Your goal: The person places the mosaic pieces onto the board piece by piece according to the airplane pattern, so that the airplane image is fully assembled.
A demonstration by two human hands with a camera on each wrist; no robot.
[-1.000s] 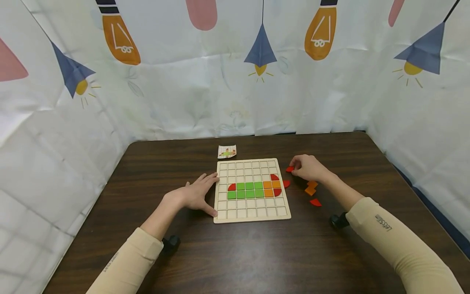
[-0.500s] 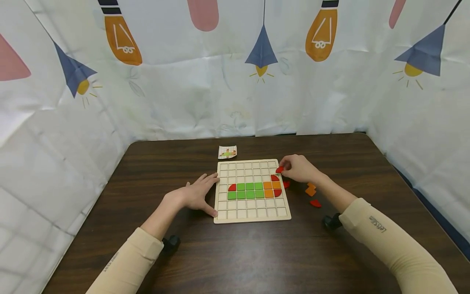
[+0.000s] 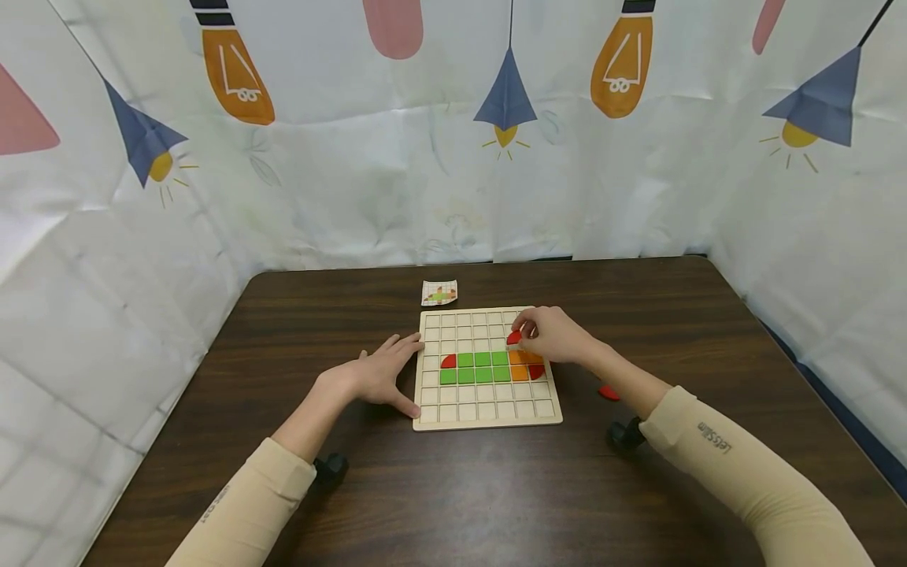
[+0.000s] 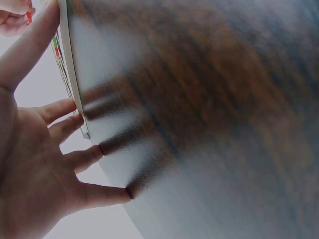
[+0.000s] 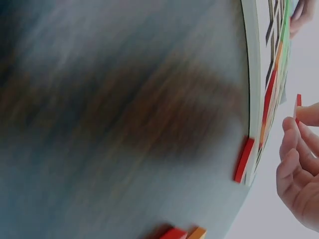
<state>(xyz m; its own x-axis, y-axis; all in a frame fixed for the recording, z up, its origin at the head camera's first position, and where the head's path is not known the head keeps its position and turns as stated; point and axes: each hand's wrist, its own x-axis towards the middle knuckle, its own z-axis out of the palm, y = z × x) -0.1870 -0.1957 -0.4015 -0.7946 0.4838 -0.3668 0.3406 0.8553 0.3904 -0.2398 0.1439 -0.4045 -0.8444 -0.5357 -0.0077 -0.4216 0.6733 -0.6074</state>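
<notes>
A pale wooden grid board (image 3: 485,411) lies on the dark table. Two rows of green square tiles (image 3: 482,368) run across its middle, ending in orange tiles (image 3: 520,372) at the right. One red rounded tile (image 3: 449,361) sits at the left end and another red tile (image 3: 536,371) at the right. My left hand (image 3: 372,374) is spread, its thumb and fingertips against the board's left edge. Thumb and finger of my right hand (image 3: 556,335) pinch a red quarter-round tile (image 3: 514,338) over the board's upper right squares. That hand covers part of the board.
A small pattern card (image 3: 439,293) lies behind the board. One loose red tile (image 3: 608,392) is on the table under the right forearm. In the right wrist view another red tile (image 5: 244,160) leans at the board's edge, near an orange piece (image 5: 197,233).
My right hand has carried the red tile leftward from the table at the board's right side to over its upper right squares. The left hand has stayed in place.
</notes>
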